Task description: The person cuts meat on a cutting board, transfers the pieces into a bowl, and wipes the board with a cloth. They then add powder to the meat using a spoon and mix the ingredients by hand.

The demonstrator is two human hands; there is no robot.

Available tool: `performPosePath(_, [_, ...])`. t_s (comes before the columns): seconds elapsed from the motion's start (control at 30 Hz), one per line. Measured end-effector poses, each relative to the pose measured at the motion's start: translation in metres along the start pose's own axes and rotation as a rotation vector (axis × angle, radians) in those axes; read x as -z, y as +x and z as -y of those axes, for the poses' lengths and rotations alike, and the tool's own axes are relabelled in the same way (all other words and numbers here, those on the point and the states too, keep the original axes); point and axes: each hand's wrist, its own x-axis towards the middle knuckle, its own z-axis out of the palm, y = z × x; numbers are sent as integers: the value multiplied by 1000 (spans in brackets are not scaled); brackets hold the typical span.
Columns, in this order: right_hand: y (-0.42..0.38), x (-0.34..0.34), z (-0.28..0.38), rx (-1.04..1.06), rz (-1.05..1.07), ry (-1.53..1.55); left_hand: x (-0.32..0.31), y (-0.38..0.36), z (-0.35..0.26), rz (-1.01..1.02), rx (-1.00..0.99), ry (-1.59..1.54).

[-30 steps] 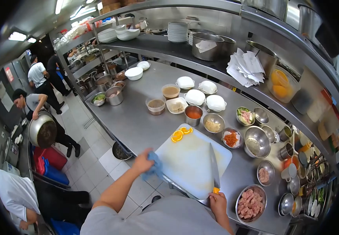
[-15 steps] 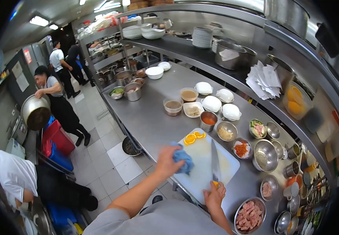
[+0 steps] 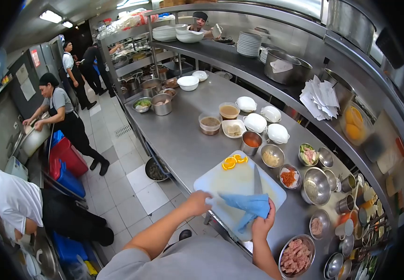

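My right hand (image 3: 263, 220) grips a blue cloth (image 3: 250, 204), which drapes over the lower part of the white cutting board (image 3: 220, 179). A knife (image 3: 258, 181) shows its blade above the cloth, pointing away from me; its handle is hidden by the cloth and hand. At the board's left edge is my left hand (image 3: 197, 203), empty, its fingertips slightly apart and smeared by motion. Orange slices (image 3: 234, 161) lie on the far end of the board.
Right of the board stand bowls of shredded carrot (image 3: 288, 177) and raw meat (image 3: 297, 255). White lidded bowls (image 3: 255, 122) and a pot of red sauce (image 3: 250, 141) are beyond it. A shelf (image 3: 225, 49) overhangs the counter. Co-workers (image 3: 64, 119) stand across the aisle at left.
The blue cloth has passed from my left hand to my right and moved rightward over the knife's handle end. My left hand has drawn back slightly. A co-worker at left has lowered a large pot.
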Motion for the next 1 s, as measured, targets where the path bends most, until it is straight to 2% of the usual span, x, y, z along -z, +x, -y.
performPosePath(0.03, [-2,-1,-4,0,-7,1,-2,-1,13,4,-4,4])
performPosePath(0.1, [-5,0,-17,175,24,-174,-4,2,31,-24,-62,33])
performPosePath(0.13, [-7,2,-18,175,13,-175,12,2,22,-18,-71,38])
performPosePath(0.2, [-14,11,-18,68,502,-754,50,17,6,-161,-74,-10])
performPosePath(0.23, [-20,17,-18,58,492,-758,65,27,5,-251,-69,31])
performPosePath(0.27, [-27,20,-15,113,591,-808,81,40,3,-340,-64,71])
performPosePath(0.33, [-37,27,-12,228,783,-908,142,49,-41,-403,71,-46])
performPosePath(0.4, [-35,39,-16,202,723,-871,188,90,-32,-588,-215,0])
performPosePath(0.47, [-39,54,-26,121,638,-636,236,129,-43,-672,-319,-69])
performPosePath(0.53, [-43,66,-18,127,533,-644,276,176,-56,-899,-475,52])
performPosePath(0.67, [-53,82,-21,174,141,-655,367,275,-77,-814,-497,208])
performPosePath(0.73, [-50,84,-22,181,27,-829,414,329,-81,-793,-435,366])
performPosePath(0.8, [-49,69,-11,88,-143,-897,455,389,-71,-823,-438,486])
performPosePath(0.87, [-58,49,-19,-31,-410,-845,495,455,-51,-907,-551,598])
performPosePath(0.9, [-61,32,-20,-46,-448,-858,511,471,-59,-863,-380,558])
performPosePath(0.93, [-64,13,-21,-100,-574,-810,539,527,-30,-989,-638,616])
performPosePath(0.97, [-68,-7,-22,-155,-701,-758,566,570,-13,-935,-758,616])
performPosePath(1.0, [-74,-24,-26,-168,-746,-769,564,564,-19,-931,-641,811])
